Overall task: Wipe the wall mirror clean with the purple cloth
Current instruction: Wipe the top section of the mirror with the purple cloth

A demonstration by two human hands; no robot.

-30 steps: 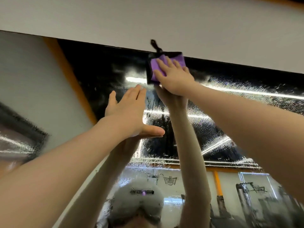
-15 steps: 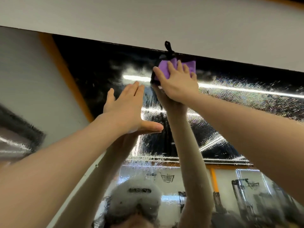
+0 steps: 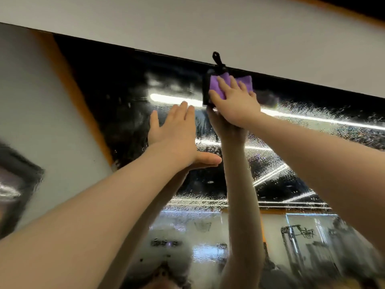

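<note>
The wall mirror (image 3: 129, 113) fills most of the view and slants up to its top edge. Water droplets speckle its right part. My right hand (image 3: 235, 105) presses the purple cloth (image 3: 216, 86) flat against the glass just under the top edge, fingers straight over it. The cloth has a black border and a black loop sticking up above the mirror's edge. My left hand (image 3: 175, 134) lies flat on the glass to the lower left of the cloth, fingers straight, thumb out to the right. Both arms are mirrored in the glass.
A white wall (image 3: 208, 28) runs above the mirror. The mirror reflects a dark ceiling with light strips, an orange stripe, a room below and the person's head at the bottom edge.
My right hand has slid the cloth to the right along the mirror's top edge. My left hand has stayed flat on the glass.
</note>
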